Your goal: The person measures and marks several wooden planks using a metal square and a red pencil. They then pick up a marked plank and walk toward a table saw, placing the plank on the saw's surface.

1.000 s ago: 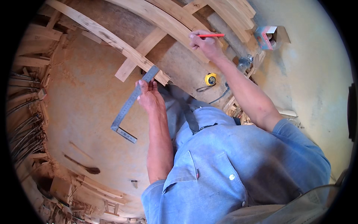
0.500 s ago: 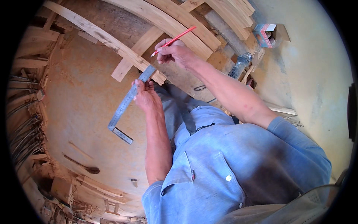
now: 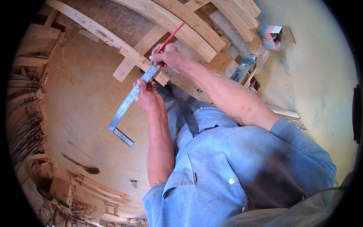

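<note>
A long wooden board (image 3: 98,34) runs from the upper left to its near end beside my hands. My left hand (image 3: 148,95) grips the blade of a metal try square (image 3: 125,106), thumb on top, with the blade's far end lying across the board. The square's short stock hangs out to the lower left. In my right hand (image 3: 168,58) is a red pencil (image 3: 171,38), pinched with its tip down at the board, by the end of the square's blade. My fingers hide the tip itself.
A crosspiece (image 3: 145,44) lies under the board. More planks (image 3: 181,32) rest beyond it. At the right are a blue power tool (image 3: 244,68) and an opened small box (image 3: 271,38). A brush (image 3: 90,170) lies on the floor, lower left; clamps or rods (image 3: 24,140) line the left wall.
My right hand has come down and left, bringing the pencil to the board at the square's end. The pencil stands more upright now. My left hand and the square have barely moved.
</note>
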{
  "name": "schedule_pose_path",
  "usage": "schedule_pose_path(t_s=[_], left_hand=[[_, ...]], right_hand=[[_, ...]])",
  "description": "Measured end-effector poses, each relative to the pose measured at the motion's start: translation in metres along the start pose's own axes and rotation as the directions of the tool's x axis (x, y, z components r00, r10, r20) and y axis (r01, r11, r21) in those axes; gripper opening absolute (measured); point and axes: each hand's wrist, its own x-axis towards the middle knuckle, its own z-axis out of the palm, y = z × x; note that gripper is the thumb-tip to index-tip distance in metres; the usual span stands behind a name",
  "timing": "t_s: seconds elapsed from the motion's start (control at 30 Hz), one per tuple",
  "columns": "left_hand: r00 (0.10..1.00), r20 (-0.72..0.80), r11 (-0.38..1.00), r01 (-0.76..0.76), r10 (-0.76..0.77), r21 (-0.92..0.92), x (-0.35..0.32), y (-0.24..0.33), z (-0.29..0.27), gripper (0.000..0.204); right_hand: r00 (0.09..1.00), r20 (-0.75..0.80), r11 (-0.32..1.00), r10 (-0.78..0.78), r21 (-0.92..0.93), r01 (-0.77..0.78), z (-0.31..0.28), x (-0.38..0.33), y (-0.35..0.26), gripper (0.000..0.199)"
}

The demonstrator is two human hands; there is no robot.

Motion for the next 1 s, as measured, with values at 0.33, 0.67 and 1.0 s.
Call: schedule_pose_path(t_s=[0.33,0.67,1.0], left_hand=[[1.000,-0.026,1.000,0.001,-0.001,0.009,-0.002,0.001,0.003,0.047],[0.999,-0.033,0.999,-0.006,0.007,0.040,0.000,0.000,0.002,0.047],[0.999,-0.025,0.999,-0.018,0.020,0.047,-0.001,0.000,0.003,0.045]], right_hand=[[0.996,-0.062,0.996,0.060,0.075,-0.056,-0.003,-0.006,0.002,0.018],[0.999,-0.020,0.999,0.029,0.038,-0.028,-0.003,-0.007,0.002,0.012],[1.000,0.020,0.998,-0.022,-0.064,0.024,-0.003,-0.010,-0.006,0.011]])
